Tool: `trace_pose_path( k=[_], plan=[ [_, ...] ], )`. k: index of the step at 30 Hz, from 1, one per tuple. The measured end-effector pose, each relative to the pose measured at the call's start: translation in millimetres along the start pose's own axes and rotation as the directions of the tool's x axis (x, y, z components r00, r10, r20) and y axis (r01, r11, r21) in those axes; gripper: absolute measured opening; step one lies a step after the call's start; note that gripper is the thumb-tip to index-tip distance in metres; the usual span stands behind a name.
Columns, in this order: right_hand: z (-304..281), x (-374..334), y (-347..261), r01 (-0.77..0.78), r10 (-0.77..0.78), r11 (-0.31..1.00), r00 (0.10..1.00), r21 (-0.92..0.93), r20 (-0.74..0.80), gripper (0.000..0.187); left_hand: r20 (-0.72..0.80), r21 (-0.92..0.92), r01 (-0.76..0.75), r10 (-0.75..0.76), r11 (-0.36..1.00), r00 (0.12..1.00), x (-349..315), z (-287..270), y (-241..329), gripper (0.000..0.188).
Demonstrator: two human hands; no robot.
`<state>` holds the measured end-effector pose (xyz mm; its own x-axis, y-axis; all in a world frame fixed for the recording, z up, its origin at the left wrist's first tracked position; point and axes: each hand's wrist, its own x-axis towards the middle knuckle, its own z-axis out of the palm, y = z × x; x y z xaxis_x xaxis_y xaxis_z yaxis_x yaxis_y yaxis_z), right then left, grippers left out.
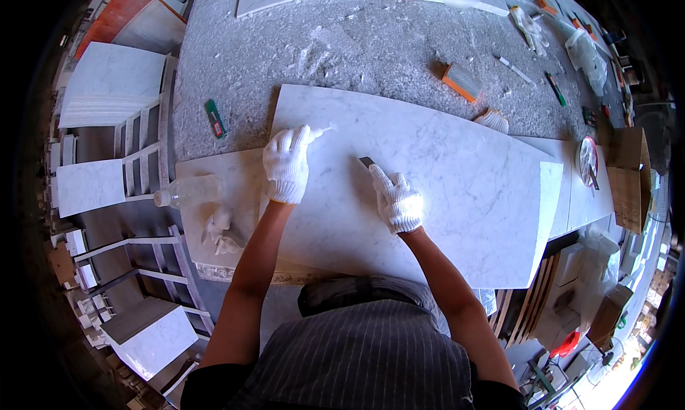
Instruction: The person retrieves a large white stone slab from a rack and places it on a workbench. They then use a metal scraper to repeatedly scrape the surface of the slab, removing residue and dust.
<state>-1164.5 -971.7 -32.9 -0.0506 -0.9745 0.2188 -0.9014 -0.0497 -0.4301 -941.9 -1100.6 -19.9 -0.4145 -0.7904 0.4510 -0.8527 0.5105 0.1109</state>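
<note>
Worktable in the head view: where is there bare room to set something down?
The marble slab under the hands is bare right of the right hand. The dusty worktable has room beyond the slab, between the green object and the orange block. Crowded: left, around the plastic bottle; far right, around the clear plastic bag.

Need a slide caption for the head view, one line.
Grey-veined white slab, a gloved left hand near its left edge, a gloved right hand holding a small dark tool.
</note>
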Motion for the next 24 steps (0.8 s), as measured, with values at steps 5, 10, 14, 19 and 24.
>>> trace_pose_path(
  k=[5,10,14,19,24],
  plan=[
    [6.4,-1.8,4.8,0.023,-0.023,1.000,1.000,0.000,-0.020,0.042,0.020,0.069,0.017,-0.018,0.997,1.000,3.1,0.8,4.3,0.035],
    [3.0,-1.1,1.9,-0.009,0.009,1.000,1.000,0.010,0.002,0.040,0.018,0.046,0.019,-0.020,0.999,1.000,7.1,-0.5,7.9,0.035],
    [2.9,-1.3,2.2,-0.004,0.004,1.000,1.000,0.002,-0.002,0.041,0.019,0.082,0.004,-0.006,0.997,1.000,8.4,-0.4,7.3,0.030],
    [8.1,-3.9,6.6,0.007,-0.007,1.000,1.000,0.024,0.002,0.046,0.045,0.094,0.009,-0.013,0.996,0.999,10.8,-4.7,10.9,0.033],
    [10.7,-5.5,7.8,0.016,-0.016,1.000,1.000,0.010,-0.009,0.047,0.046,0.119,0.011,-0.017,0.993,0.999,11.2,-3.6,11.0,0.030]
  ],
)
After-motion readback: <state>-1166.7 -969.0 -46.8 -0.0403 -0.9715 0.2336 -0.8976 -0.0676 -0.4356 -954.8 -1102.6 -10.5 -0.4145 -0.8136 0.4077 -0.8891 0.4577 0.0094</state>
